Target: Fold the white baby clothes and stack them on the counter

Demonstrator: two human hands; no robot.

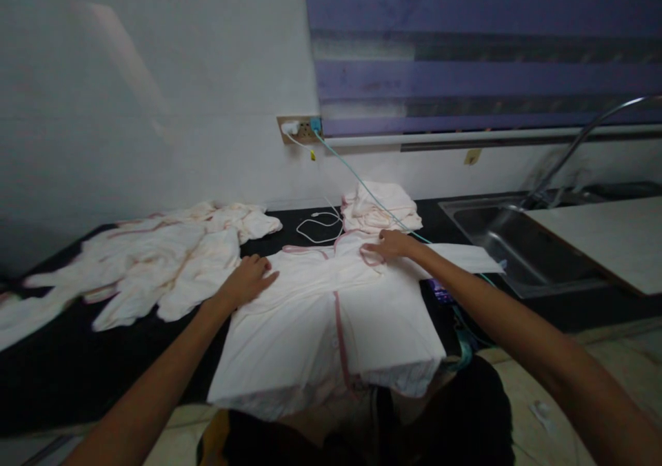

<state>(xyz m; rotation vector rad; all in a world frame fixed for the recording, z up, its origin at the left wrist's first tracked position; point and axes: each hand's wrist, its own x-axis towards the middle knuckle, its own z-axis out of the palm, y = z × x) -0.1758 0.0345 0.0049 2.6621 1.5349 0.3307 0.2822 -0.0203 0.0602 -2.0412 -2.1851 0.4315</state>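
A white baby top with pink trim (289,342) lies spread in front of me, its lower edge hanging over the counter's front. One sleeve is folded across its upper part; the other (460,256) stretches out to the right. My left hand (249,281) rests on the top's left shoulder, thumb apart from the slightly bent fingers. Near the neckline, my right hand (396,244) has its fingertips closed on the fabric beside the pink edging. Parts of the fingertips are hard to make out in the dim light.
Several similar garments (160,252) lie in a loose heap at left. A folded stack (383,207) sits behind the top. A teal cable (356,175) runs from the wall socket (300,129) across the counter. At right are a sink (509,242), faucet and white board (605,238).
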